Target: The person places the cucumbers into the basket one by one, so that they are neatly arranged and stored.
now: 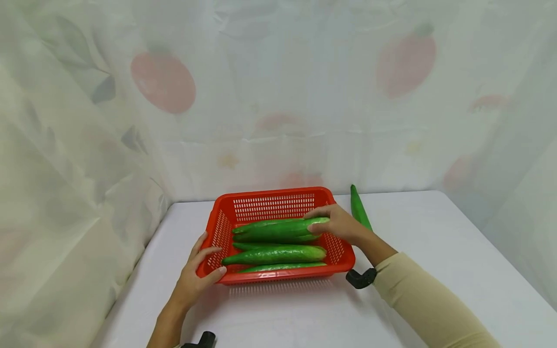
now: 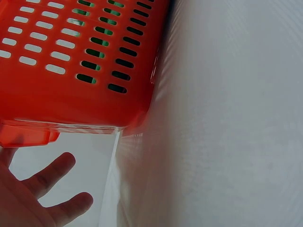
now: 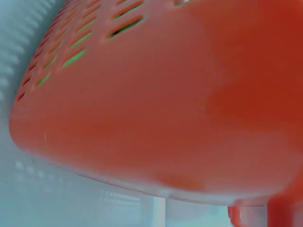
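Observation:
A red plastic basket (image 1: 278,278) with slotted walls holds several long green cucumbers, some partly overlapping. My right hand (image 1: 339,222) reaches over the basket's right side and holds the pale right end of a cucumber (image 1: 274,231) at the back, thumb in front and fingers behind. In front of it lies another cucumber (image 1: 278,254), and a further one (image 1: 283,267) shows along the near wall. My left hand (image 1: 193,275) rests at the basket's near left corner, thumb and forefinger over the rim. Its other fingers (image 2: 49,175) stretch out loosely beside the basket in the left wrist view.
One more cucumber (image 1: 360,209) lies on the white table (image 1: 435,241) to the right of the basket, partly hidden by my right forearm. A patterned cloth (image 1: 278,96) hangs behind the table and along both sides. The right wrist view shows mostly basket wall (image 3: 142,109).

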Demonstrator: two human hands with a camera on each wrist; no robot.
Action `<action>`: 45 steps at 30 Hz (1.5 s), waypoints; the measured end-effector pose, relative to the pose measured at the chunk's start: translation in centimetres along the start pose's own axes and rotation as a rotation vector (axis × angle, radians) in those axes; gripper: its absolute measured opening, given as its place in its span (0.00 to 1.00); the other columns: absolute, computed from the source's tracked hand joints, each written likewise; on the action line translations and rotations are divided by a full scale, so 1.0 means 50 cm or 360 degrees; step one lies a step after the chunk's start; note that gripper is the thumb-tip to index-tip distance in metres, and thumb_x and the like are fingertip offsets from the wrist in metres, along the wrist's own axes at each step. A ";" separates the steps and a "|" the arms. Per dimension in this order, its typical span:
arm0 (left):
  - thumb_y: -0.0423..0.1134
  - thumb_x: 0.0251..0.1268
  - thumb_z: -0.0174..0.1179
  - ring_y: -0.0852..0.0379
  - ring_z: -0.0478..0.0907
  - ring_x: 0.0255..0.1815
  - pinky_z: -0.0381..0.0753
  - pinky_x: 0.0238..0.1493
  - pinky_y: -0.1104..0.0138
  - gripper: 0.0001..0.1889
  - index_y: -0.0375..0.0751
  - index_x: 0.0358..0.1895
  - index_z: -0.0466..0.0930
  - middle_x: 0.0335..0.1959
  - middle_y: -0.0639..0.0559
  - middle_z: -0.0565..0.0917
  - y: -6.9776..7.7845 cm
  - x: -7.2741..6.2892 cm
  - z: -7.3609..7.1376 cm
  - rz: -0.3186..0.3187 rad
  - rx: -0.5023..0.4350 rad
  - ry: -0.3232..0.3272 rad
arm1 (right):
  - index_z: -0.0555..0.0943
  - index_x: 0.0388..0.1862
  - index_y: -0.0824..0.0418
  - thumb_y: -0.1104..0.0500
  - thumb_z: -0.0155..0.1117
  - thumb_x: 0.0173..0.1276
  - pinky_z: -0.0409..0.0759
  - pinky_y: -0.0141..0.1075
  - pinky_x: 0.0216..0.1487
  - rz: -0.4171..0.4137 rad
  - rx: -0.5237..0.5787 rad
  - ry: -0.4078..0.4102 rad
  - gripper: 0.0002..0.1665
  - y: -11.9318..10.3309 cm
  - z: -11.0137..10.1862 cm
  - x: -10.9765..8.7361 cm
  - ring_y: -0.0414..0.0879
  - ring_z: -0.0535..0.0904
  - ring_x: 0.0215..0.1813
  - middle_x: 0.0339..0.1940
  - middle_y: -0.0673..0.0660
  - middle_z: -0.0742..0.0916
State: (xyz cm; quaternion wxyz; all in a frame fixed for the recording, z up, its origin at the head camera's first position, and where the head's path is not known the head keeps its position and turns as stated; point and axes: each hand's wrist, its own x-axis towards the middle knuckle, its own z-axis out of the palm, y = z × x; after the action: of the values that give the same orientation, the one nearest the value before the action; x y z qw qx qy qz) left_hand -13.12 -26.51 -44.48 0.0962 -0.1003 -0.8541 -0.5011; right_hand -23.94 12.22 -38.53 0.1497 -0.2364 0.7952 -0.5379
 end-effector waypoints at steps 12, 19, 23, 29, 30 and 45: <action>0.42 0.57 0.67 0.43 0.47 0.73 0.57 0.59 0.39 0.23 0.41 0.56 0.77 0.77 0.55 0.48 -0.004 0.004 0.005 0.0004 -0.0005 -0.0001 | 0.78 0.54 0.70 0.70 0.62 0.64 0.80 0.53 0.42 0.0048 0.0116 0.0085 0.19 -0.004 0.009 0.004 0.62 0.83 0.42 0.49 0.66 0.80; 0.42 0.58 0.67 0.42 0.48 0.73 0.60 0.59 0.40 0.23 0.42 0.57 0.77 0.77 0.55 0.48 -0.001 0.005 0.005 0.0003 -0.0011 -0.0008 | 0.77 0.55 0.67 0.73 0.55 0.66 0.79 0.53 0.45 0.0045 0.0237 0.0130 0.18 0.005 0.009 0.009 0.65 0.79 0.51 0.55 0.70 0.78; 0.41 0.58 0.67 0.42 0.48 0.73 0.61 0.58 0.40 0.23 0.41 0.57 0.77 0.77 0.55 0.47 -0.001 0.005 0.003 0.0009 -0.0015 -0.0011 | 0.77 0.54 0.67 0.73 0.55 0.69 0.79 0.51 0.45 -0.0022 0.0303 0.0148 0.16 0.010 0.008 0.008 0.69 0.75 0.56 0.59 0.72 0.75; 0.41 0.58 0.67 0.42 0.48 0.73 0.61 0.58 0.41 0.23 0.41 0.57 0.77 0.77 0.54 0.47 -0.002 0.005 0.004 -0.0002 -0.0013 -0.0007 | 0.75 0.56 0.70 0.71 0.56 0.69 0.75 0.57 0.49 -0.0079 0.0397 0.0154 0.17 0.013 0.006 0.003 0.70 0.71 0.61 0.61 0.73 0.74; 0.41 0.58 0.67 0.42 0.48 0.73 0.61 0.58 0.41 0.23 0.41 0.57 0.77 0.77 0.54 0.47 -0.002 0.004 0.005 -0.0005 -0.0013 -0.0007 | 0.75 0.57 0.70 0.71 0.56 0.69 0.75 0.57 0.50 -0.0078 0.0396 0.0159 0.17 0.013 0.005 0.001 0.69 0.71 0.60 0.60 0.73 0.74; 0.40 0.58 0.66 0.42 0.48 0.73 0.57 0.60 0.39 0.22 0.40 0.57 0.77 0.77 0.54 0.48 0.000 0.005 0.005 0.0003 0.0005 0.0000 | 0.74 0.58 0.69 0.64 0.62 0.68 0.77 0.52 0.50 -0.0033 0.0524 0.0357 0.21 -0.021 -0.025 -0.053 0.60 0.78 0.55 0.59 0.68 0.77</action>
State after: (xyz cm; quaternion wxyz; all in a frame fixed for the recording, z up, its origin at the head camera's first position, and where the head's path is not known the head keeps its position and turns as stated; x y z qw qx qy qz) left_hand -13.37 -26.29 -44.51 0.0968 -0.1009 -0.8549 -0.4996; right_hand -22.11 14.30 -37.10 0.0911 -0.1554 0.7059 -0.6851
